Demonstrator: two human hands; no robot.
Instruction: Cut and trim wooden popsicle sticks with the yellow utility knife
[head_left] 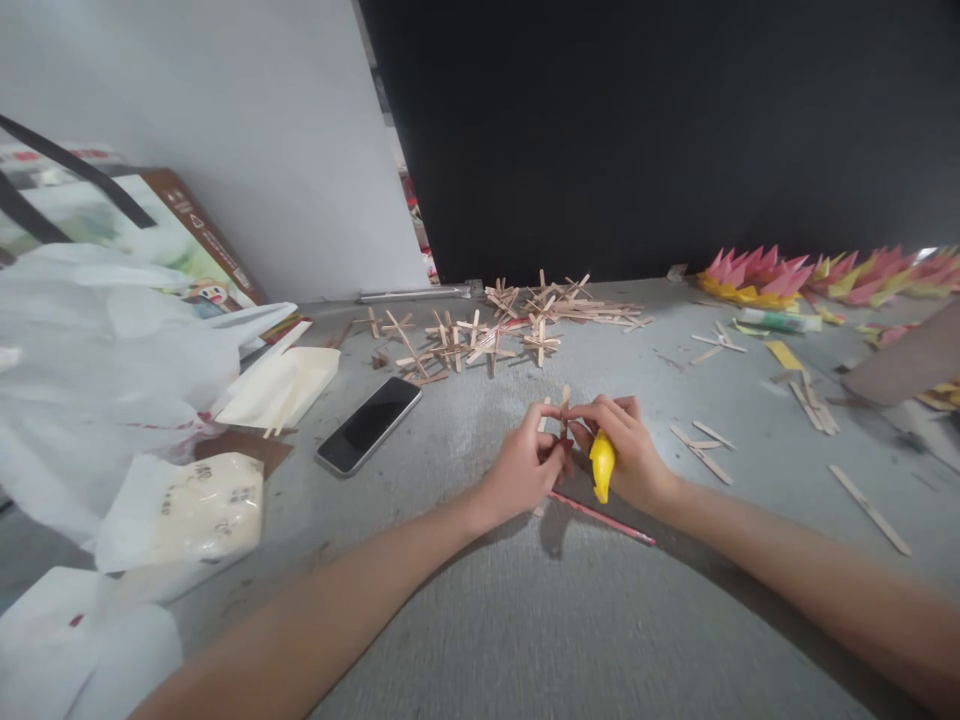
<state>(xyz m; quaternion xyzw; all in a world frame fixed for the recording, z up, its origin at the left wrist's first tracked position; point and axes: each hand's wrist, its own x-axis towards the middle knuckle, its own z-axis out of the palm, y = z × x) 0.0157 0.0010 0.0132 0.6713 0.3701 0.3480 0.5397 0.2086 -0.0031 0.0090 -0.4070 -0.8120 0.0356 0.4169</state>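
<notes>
A thin red strip [604, 517] lies nearest on the surface [450, 630], slanting from near right toward the hands. Just beyond, the right hand [622, 450] clasps a yellow object [601, 466], its fingertips also meeting a wooden stick [565, 400]. The left hand [529, 460] pinches that piece from the left. The stick lies between both grips, long axis running near to far, neither hand clearly nearer; its upward tilt I cannot tell. Crossed sticks [541, 341] cluster farther off.
</notes>
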